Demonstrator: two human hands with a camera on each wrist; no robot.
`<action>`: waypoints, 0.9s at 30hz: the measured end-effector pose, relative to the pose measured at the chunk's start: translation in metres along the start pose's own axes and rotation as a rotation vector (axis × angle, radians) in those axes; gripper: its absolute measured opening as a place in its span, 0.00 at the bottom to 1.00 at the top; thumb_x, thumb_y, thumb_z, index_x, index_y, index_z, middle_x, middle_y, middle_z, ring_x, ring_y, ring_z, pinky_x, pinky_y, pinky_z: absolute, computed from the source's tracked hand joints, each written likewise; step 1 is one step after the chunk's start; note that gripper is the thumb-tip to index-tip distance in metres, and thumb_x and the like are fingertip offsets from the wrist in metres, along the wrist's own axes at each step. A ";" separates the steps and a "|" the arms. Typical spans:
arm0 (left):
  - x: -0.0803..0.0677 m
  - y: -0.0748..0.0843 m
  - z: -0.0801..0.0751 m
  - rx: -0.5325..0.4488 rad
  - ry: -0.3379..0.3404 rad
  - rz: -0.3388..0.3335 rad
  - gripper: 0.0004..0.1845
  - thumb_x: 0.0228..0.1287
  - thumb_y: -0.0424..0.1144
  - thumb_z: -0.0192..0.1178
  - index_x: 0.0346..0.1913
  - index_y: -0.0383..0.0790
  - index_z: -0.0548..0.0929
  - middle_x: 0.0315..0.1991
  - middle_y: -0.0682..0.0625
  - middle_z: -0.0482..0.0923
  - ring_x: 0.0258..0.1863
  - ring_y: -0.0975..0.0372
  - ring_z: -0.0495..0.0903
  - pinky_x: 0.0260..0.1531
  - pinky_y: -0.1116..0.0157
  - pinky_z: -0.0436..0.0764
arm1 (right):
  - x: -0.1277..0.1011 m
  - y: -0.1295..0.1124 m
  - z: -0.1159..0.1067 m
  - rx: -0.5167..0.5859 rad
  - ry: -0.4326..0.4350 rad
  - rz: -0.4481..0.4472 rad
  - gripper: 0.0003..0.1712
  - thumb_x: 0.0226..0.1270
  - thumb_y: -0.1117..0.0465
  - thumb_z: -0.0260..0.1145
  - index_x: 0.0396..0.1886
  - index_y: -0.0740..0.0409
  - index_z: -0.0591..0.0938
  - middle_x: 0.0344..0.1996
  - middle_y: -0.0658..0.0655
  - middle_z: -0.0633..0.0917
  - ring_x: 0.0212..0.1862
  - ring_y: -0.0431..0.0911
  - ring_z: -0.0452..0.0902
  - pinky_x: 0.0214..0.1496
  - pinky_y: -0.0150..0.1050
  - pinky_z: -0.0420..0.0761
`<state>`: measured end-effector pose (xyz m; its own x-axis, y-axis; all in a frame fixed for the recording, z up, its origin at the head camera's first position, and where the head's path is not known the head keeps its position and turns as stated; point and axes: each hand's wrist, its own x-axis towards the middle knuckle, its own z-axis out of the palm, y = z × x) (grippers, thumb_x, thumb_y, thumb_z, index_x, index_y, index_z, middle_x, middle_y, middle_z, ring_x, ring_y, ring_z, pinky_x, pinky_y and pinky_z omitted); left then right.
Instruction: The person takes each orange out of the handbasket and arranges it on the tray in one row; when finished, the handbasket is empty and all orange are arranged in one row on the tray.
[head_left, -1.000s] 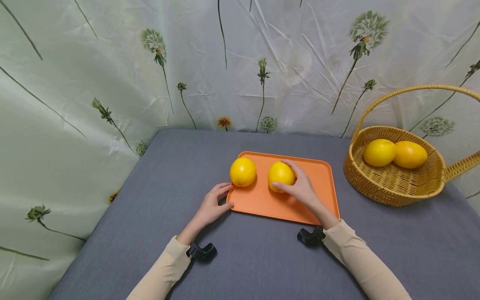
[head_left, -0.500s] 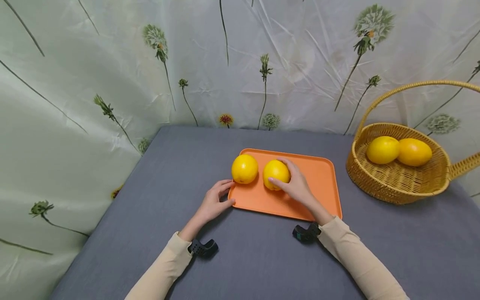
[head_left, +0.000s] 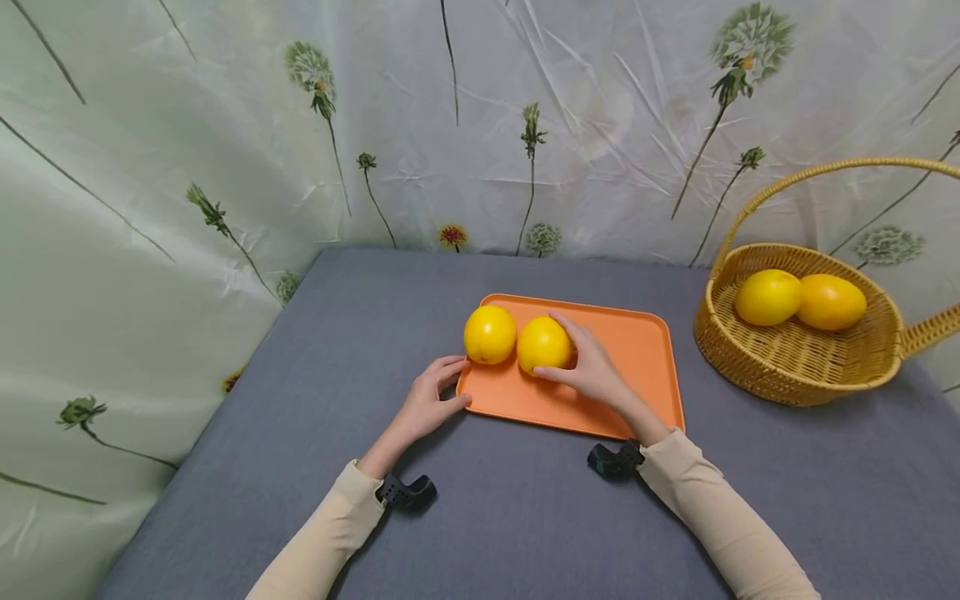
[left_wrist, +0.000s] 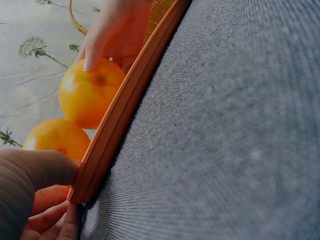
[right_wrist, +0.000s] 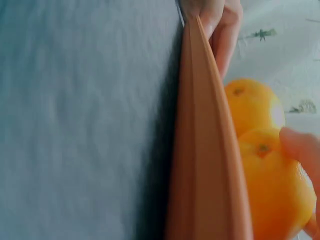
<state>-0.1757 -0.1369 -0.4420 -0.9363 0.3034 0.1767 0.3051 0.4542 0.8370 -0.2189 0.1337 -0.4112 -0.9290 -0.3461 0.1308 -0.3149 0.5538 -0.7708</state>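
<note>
An orange tray [head_left: 607, 358] lies on the cloth with two oranges on its left half. My right hand [head_left: 596, 371] grips one orange [head_left: 543, 345] from its right side, thumb in front and fingers behind. Close to its left is the other orange [head_left: 490, 335], by the tray's left end. In the left wrist view, the gripped orange [left_wrist: 90, 95] stands beside the other orange [left_wrist: 57, 136], partly hidden by the left thumb. My left hand [head_left: 427, 402] holds the tray's front left corner, its thumb on the rim [left_wrist: 102, 145] and its fingers round the edge.
A wicker basket [head_left: 757, 371] with a tall handle stands to the right of the tray, two yellow-orange fruits [head_left: 798, 300] inside. Grey-blue cloth [head_left: 510, 517] covers the table. A flower-patterned curtain [head_left: 420, 125] hangs behind and to the left.
My right hand has moved left across the tray with its orange, bringing it close to the other orange. My left hand has stayed at the tray's corner.
</note>
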 end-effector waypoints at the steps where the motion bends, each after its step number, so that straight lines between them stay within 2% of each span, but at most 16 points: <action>1: 0.000 0.000 -0.001 0.001 0.001 0.001 0.26 0.56 0.29 0.63 0.59 0.26 0.73 0.61 0.35 0.69 0.59 0.47 0.74 0.61 0.53 0.73 | 0.001 -0.001 0.002 0.002 0.009 0.000 0.51 0.52 0.53 0.73 0.73 0.50 0.57 0.65 0.65 0.67 0.62 0.59 0.64 0.61 0.60 0.70; 7: 0.000 0.000 -0.002 0.011 0.001 -0.003 0.26 0.56 0.28 0.63 0.59 0.26 0.73 0.61 0.35 0.68 0.59 0.47 0.75 0.60 0.53 0.73 | 0.002 -0.005 0.010 0.035 0.043 0.010 0.51 0.52 0.54 0.73 0.73 0.51 0.56 0.65 0.64 0.66 0.61 0.58 0.64 0.61 0.59 0.70; 17: 0.000 0.001 0.000 0.002 -0.013 -0.003 0.27 0.56 0.28 0.63 0.60 0.27 0.72 0.61 0.35 0.68 0.59 0.48 0.75 0.60 0.54 0.73 | 0.000 0.001 0.009 0.069 0.006 0.007 0.54 0.52 0.55 0.73 0.74 0.51 0.51 0.69 0.64 0.61 0.66 0.60 0.61 0.65 0.61 0.68; 21: 0.001 0.000 0.000 0.001 -0.011 -0.007 0.27 0.56 0.28 0.63 0.60 0.27 0.72 0.61 0.36 0.68 0.59 0.48 0.75 0.61 0.53 0.73 | 0.000 0.004 0.007 0.063 -0.007 -0.002 0.55 0.53 0.55 0.73 0.75 0.52 0.50 0.69 0.65 0.60 0.63 0.58 0.64 0.58 0.53 0.73; 24: 0.001 0.000 0.000 0.002 -0.006 -0.012 0.27 0.56 0.28 0.63 0.60 0.27 0.72 0.61 0.36 0.68 0.59 0.48 0.75 0.61 0.53 0.73 | 0.000 0.005 0.005 0.049 -0.024 -0.005 0.55 0.53 0.55 0.72 0.75 0.52 0.49 0.68 0.66 0.61 0.56 0.55 0.68 0.48 0.42 0.75; 27: 0.000 -0.001 0.000 0.004 -0.001 -0.013 0.27 0.56 0.28 0.63 0.60 0.27 0.72 0.61 0.36 0.68 0.58 0.48 0.75 0.61 0.53 0.73 | 0.000 0.007 0.004 0.051 -0.043 -0.007 0.55 0.53 0.56 0.72 0.75 0.53 0.49 0.67 0.67 0.62 0.48 0.52 0.72 0.43 0.35 0.75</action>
<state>-0.1755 -0.1375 -0.4426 -0.9401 0.2979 0.1654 0.2935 0.4615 0.8372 -0.2204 0.1347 -0.4189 -0.9173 -0.3827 0.1097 -0.3097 0.5128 -0.8007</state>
